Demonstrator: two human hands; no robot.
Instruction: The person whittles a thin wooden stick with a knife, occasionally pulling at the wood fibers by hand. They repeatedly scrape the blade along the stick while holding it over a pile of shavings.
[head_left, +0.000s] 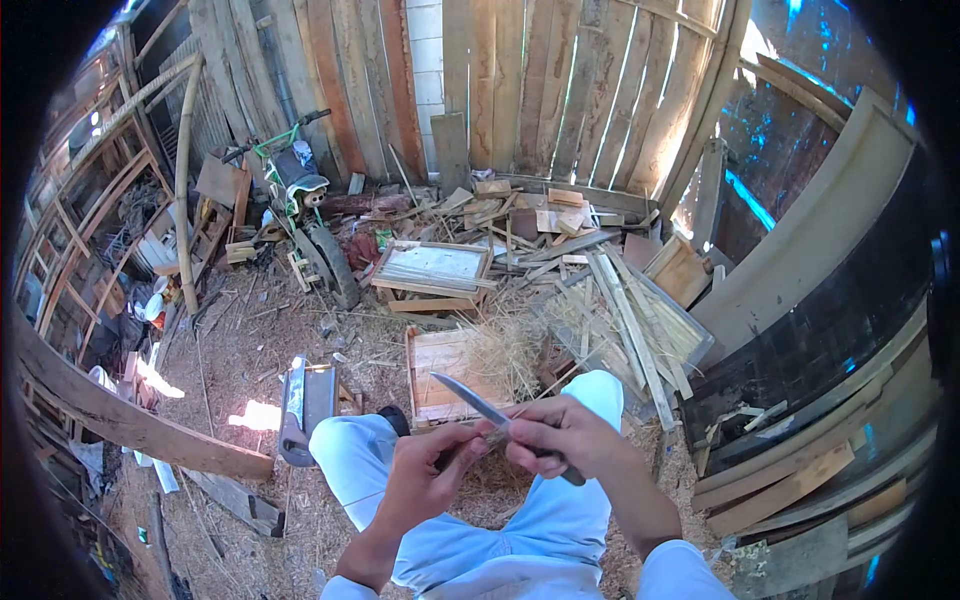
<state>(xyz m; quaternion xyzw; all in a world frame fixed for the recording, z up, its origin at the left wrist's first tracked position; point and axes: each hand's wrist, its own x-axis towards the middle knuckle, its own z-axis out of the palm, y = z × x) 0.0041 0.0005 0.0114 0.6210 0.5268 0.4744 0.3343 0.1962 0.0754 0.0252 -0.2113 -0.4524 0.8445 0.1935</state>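
Observation:
A knife (468,396) is gripped in my right hand (565,437), its blade pointing up and to the left and its dark handle end showing below my palm. Close beside it, my left hand (437,467) is closed, with thumb and fingers pinched together near the base of the blade. Whatever lies between those left fingers is too small to make out. Both hands are above my lap, over my light-blue trousers (470,560). Just beyond the knife tip, a shallow wooden crate (432,352) lies on the ground, with dry straw (507,360) over its right side.
Scrap boards (630,320) and offcuts pile up ahead to the right. A small motorbike (300,185) stands at the back left by the plank wall (500,90). A long curved board (150,425) reaches in from the left. A grey box-like object (308,400) sits near my left knee.

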